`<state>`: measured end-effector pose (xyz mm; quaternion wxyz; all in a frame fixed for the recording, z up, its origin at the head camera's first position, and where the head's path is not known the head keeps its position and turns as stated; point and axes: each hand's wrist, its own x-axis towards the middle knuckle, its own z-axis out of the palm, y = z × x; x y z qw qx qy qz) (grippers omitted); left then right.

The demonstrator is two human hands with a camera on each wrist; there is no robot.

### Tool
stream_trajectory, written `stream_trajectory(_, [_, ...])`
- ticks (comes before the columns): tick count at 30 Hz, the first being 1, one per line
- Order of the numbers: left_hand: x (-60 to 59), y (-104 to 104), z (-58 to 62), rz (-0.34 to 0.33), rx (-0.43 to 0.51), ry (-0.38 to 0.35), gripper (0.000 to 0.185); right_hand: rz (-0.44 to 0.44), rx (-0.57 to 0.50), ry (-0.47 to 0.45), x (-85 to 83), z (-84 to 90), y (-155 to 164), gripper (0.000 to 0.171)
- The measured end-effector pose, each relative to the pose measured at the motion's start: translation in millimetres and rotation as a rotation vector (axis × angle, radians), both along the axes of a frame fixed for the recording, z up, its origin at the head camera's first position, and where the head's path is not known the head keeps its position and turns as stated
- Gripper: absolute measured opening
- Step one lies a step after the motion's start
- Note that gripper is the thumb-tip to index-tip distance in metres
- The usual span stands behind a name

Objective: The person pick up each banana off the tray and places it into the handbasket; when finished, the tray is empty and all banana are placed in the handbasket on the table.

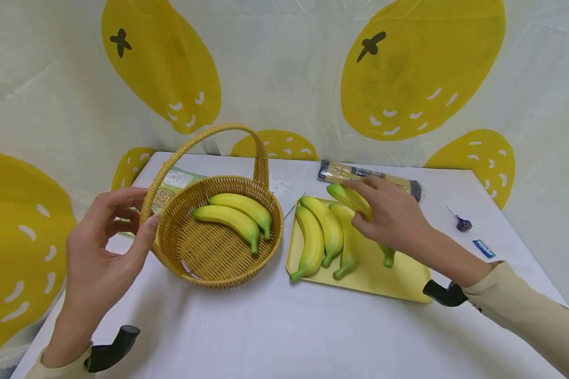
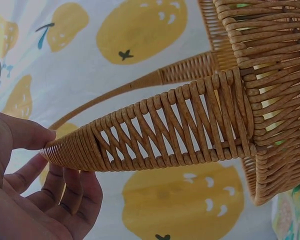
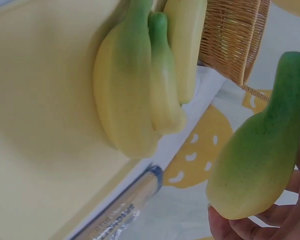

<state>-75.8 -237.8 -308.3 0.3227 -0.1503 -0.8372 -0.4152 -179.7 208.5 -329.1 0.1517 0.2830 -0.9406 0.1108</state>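
My left hand [image 1: 95, 252] pinches the tall handle [image 2: 175, 120] of a round wicker basket [image 1: 206, 252] between thumb and fingers. Inside the basket two yellow bananas [image 1: 229, 221] with green ends lie side by side. Above a pale yellow tray [image 1: 403, 281], my right hand [image 1: 395, 213] grips another banana [image 3: 257, 155], fingers curled round its middle and both green ends showing in the head view. Three bananas [image 1: 310, 247] lie on the left part of the tray, just right of the basket.
A clear-wrapped spaghetti pack [image 1: 398, 181] lies behind the tray. Right of the tray are a purple lollipop [image 1: 463, 225] and a small blue packet [image 1: 483, 248]. A green-edged packet [image 1: 177, 179] sits partly hidden behind the basket. A fruit-patterned cloth [image 1: 284, 68] hangs behind the table.
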Motion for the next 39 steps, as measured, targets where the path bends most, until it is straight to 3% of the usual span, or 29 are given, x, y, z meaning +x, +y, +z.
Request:
stream_trajectory(20, [-0.2,1,-0.3,-0.012,0.004,0.014,0.051,0.084,0.007,-0.017,-2.6,21.0,-49,0.061])
stream_trajectory(34, [0.5,2,1.4,-0.025,0.012,0.034,0.049,0.204,0.010,0.059,-4.4,28.2,-88,0.063])
stream_trajectory(39, [0.0,1,1.8,-0.009,-0.015,0.020,0.052,0.221,0.014,0.039,-3.5,28.7,-99,0.062])
